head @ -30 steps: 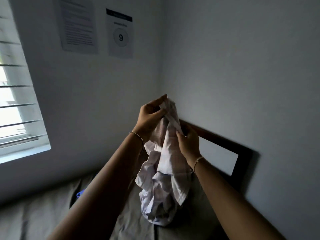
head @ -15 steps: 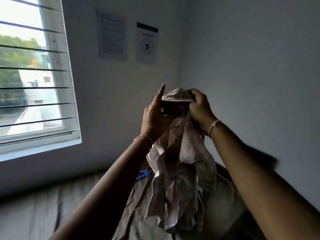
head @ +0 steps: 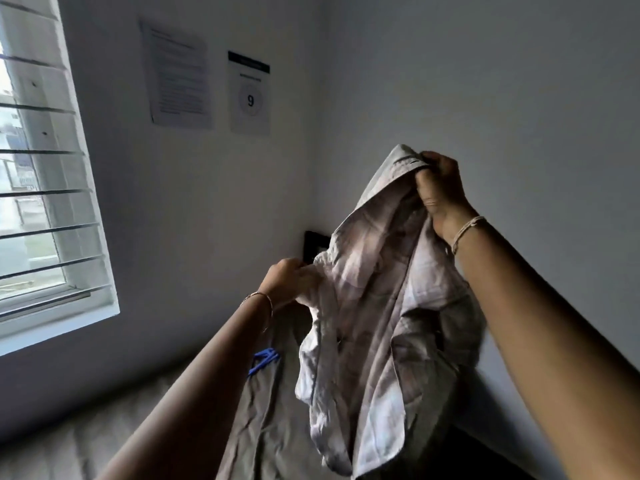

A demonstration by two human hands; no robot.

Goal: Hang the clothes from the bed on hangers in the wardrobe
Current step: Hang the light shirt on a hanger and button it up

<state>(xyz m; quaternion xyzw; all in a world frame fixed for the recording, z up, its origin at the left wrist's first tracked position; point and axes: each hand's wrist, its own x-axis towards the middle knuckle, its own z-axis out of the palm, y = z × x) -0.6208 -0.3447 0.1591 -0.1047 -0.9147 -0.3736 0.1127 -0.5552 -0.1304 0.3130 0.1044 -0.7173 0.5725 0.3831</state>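
One shirt [head: 391, 306] above bed [head: 86, 445]: our right hand [head: 440, 192] grips its top, left hand [head: 291, 282] an edge; hanger [head: 263, 360] unused, we judge.

Head-worn view — forward, close-in

**What the garment and the edges conceal**

The pale garment [head: 381, 289] covers most of the dark headboard [head: 313, 242] behind it, and the fingertips of the left hand [head: 287, 282] vanish into its folds. Left of the garment, a forearm [head: 207, 375] hides part of the blue hanger [head: 265, 358]. Up and left of the garment, the print on the wall sheets [head: 178, 71] is too small to read. Further left, the window [head: 41, 168] runs off the edge.
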